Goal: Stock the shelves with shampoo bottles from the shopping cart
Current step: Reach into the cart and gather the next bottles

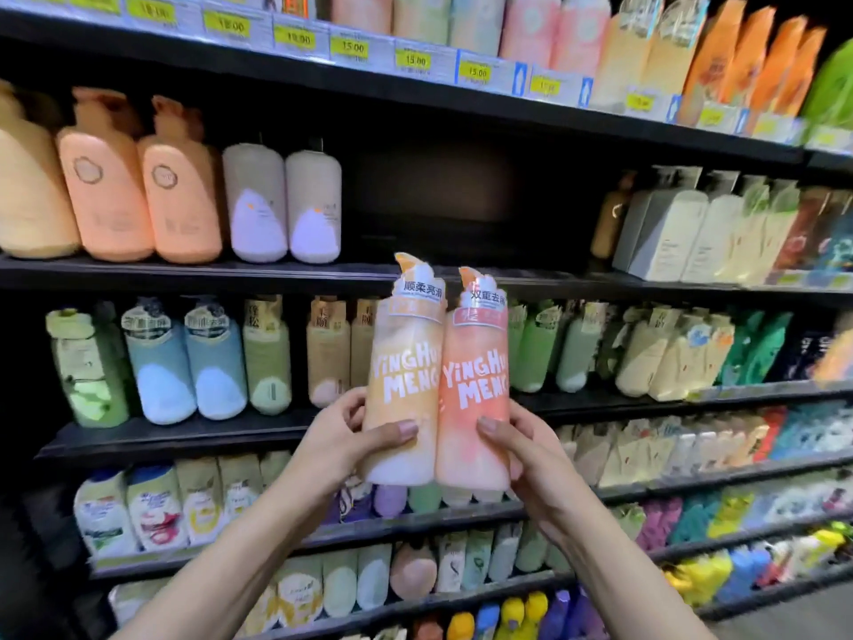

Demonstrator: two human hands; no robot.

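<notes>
Two tall shampoo bottles stand side by side in front of me, touching each other. The yellow-orange bottle (400, 376) is gripped near its base by my left hand (351, 436), thumb across the front. The pink-orange bottle (475, 385) is gripped low down by my right hand (517, 455). Both carry white lettering and orange pump tops. They are held upright just below a dark empty gap (466, 200) on the second shelf (207, 270). The shopping cart is out of view.
Peach bottles (138, 177) and grey-white bottles (286, 205) fill the shelf left of the gap; boxed packs (692, 233) fill the right. Green, blue and beige bottles (184, 362) crowd the shelf below. Yellow price tags (351, 47) line the top shelf edge.
</notes>
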